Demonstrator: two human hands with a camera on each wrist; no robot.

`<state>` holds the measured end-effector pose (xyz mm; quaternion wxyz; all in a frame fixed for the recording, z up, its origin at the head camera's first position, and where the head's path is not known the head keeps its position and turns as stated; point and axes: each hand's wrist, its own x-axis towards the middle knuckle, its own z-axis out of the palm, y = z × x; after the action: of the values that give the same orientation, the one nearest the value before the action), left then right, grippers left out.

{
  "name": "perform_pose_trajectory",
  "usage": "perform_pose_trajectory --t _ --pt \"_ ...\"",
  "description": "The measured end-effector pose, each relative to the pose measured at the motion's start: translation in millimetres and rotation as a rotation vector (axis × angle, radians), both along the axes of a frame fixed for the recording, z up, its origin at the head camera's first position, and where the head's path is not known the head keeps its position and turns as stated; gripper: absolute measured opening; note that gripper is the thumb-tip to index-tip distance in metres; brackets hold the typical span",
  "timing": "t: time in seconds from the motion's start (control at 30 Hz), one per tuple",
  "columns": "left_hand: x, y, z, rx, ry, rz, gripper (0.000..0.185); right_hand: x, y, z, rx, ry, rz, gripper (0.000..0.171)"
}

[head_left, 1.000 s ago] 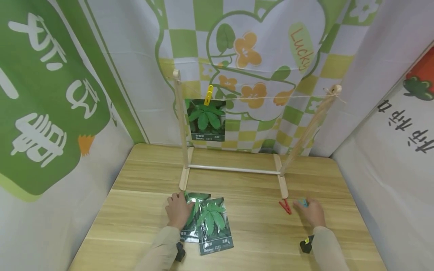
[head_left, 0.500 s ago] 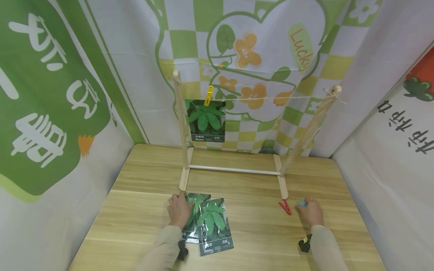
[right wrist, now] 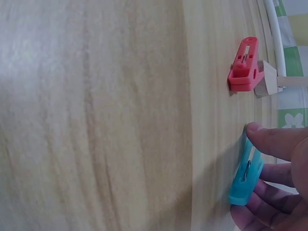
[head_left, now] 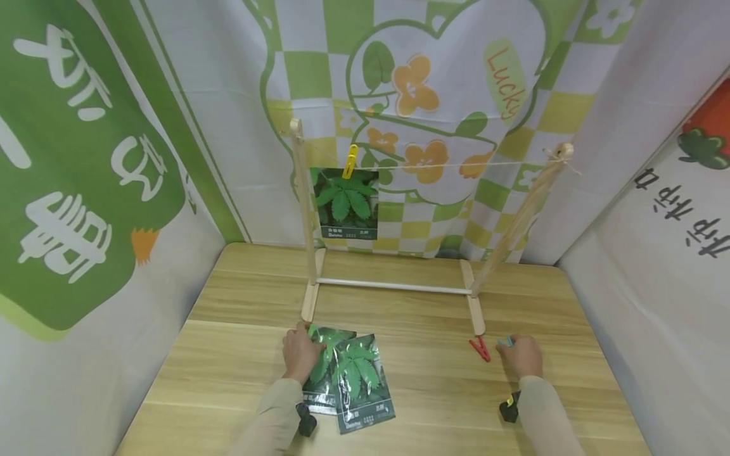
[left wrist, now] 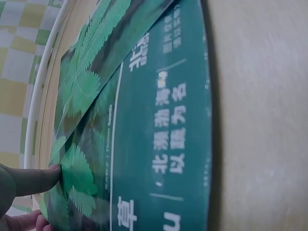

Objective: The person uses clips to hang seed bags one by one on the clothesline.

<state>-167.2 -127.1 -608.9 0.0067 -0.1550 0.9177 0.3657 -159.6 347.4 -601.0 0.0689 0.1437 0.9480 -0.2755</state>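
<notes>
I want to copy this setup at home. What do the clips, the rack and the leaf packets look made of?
Blue clip and red clip: likely moulded plastic, uniform colour, metal spring. Pale upright rack: seemingly bare wood, visible grain. Green leaf-print packets: probably glossy printed foil or film; they catch glare.

Bare tabletop (head_left: 433,380) between hands; wooden rack (head_left: 393,286) blocks rear.

wooden table (head_left: 239,354): packets (head_left: 365,386), pegs (head_left: 479,348), rack (head_left: 393,286)
</notes>
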Motion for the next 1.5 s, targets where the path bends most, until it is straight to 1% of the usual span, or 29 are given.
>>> perform_pose_trajectory --t 0.2,0.33,0.5,0.63,0.77,0.9,1.07,1.13,1.23,1.4,1.5 --pt "0.7 -2 -2.6 0.019 -0.007 0.008 0.056 -1.9 0 -2.9 0.008 -0.003 -0.015 0.052" --pt "1.6 -4 -4.4 0.036 0.019 0.023 0.051 -3.0 -2 -4.0 0.021 0.011 -0.018 0.052" --pt "1.4 -11 -7.0 0.093 0.012 0.025 0.045 -2.9 -3 -3.7 0.025 0.024 -0.025 0.05" --pt "0.9 -17 -3.3 0.153 -0.012 0.03 0.045 -3.0 -4 -2.0 0.016 0.024 -0.034 0.051" --pt "-0.6 -20 -0.3 0.186 -0.019 0.035 0.042 -3.3 -6 -0.8 0.003 0.025 -0.046 0.052" --pt "-2.1 -24 -0.4 0.23 -0.05 0.046 0.04 -3.0 -8 -0.9 0.005 0.032 -0.051 0.051" --pt "-3.1 -27 -0.2 0.31 -0.149 0.065 0.037 -2.1 -9 -0.5 0.002 0.028 -0.052 0.049" --pt "-3.3 -27 0.1 0.337 -0.177 0.069 0.035 -1.7 -10 0.4 -0.006 0.027 -0.055 0.049" --pt "-4.0 -28 0.2 0.371 -0.178 0.073 0.034 -1.5 -11 2.0 -0.019 0.019 -0.056 0.049" --pt "-4.1 -30 0.9 0.439 -0.149 0.083 0.034 -2.2 -12 5.0 -0.052 0.0 -0.064 0.05" --pt "-3.4 -33 5.1 0.439 -0.129 0.093 0.034 -3.4 -12 5.3 -0.075 -0.005 -0.07 0.051"
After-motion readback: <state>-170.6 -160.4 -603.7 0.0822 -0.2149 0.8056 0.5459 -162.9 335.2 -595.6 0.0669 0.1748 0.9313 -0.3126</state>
